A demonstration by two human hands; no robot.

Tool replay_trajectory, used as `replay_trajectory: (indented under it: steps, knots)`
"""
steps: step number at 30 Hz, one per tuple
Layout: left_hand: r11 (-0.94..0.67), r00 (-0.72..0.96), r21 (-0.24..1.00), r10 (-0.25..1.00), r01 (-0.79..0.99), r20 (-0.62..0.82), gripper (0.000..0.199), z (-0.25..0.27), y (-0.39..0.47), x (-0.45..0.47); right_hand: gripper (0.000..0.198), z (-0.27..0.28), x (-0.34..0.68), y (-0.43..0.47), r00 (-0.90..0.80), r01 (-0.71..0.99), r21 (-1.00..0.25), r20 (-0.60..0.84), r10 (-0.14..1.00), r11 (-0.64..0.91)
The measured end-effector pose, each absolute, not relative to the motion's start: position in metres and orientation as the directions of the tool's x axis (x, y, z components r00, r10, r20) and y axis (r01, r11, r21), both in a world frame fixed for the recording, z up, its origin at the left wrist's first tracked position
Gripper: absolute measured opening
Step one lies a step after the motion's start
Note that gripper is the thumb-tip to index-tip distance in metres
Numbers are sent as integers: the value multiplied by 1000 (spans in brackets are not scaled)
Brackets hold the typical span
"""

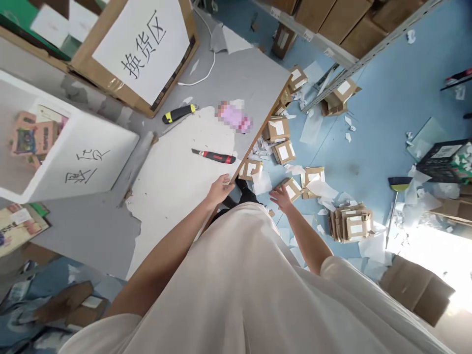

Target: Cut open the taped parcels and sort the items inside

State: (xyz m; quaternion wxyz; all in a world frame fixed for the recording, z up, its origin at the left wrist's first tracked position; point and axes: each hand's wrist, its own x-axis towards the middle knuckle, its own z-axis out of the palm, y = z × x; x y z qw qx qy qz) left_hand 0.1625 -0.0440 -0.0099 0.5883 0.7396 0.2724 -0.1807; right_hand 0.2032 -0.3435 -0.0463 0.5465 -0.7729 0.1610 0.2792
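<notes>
My left hand (219,190) rests at the edge of the grey table (254,73), fingers apart with nothing in them. My right hand (281,197) hangs out beyond the table, fingers spread and empty; a small cardboard box (292,189) shows behind its fingertips, and I cannot tell whether they touch. On the white sheet (173,172), just past my left hand, lies a red and black utility knife (217,157) with its blade out. Farther off is a yellow and black cutter (179,114). A blurred pink item (235,116) lies near the table's edge.
A white bin (99,162) and a labelled cardboard box (110,83) stand on the table. Opened boxes and paper scraps litter the blue floor (332,147). Flattened cartons (350,223) are stacked at right, near a dustpan (399,184). Metal shelving (342,56) holds cartons.
</notes>
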Motion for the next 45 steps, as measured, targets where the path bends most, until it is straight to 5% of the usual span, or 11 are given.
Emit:
replay_trajectory:
  steps: [3,7,15,22,27,31,35,39,45]
  knots:
    - [-123,751,756,297,643,-590,58,-9,-26,158,54,-54,208,-329,695,-664,-659,-718,31,-353]
    - [11,652,751,489,660,-580,55,-3,-6,135,49,-58,242,-288,693,-571,-698,-692,202,-434]
    - [233,313,778,819,584,-480,55,26,18,55,51,-20,338,-163,704,51,-925,-235,670,-378]
    - [429,-49,811,893,398,-448,53,34,-29,-39,50,-6,326,-40,434,248,-943,-94,896,-219]
    - [505,-221,804,862,313,-456,55,32,-85,-109,40,10,241,25,15,403,-909,-111,994,-107]
    - [563,-328,766,820,311,-470,53,24,-120,-167,39,45,138,31,-437,623,-773,-217,873,120]
    - [565,-348,770,815,296,-464,51,2,-146,-225,42,68,38,4,-756,636,-579,-335,562,510]
    - [587,-341,748,803,309,-489,54,-21,-185,-280,41,65,-56,-24,-844,522,-462,-403,354,717]
    - [731,-416,666,658,151,-628,57,-69,-259,-366,40,-2,-215,-53,-837,453,-505,-524,156,735]
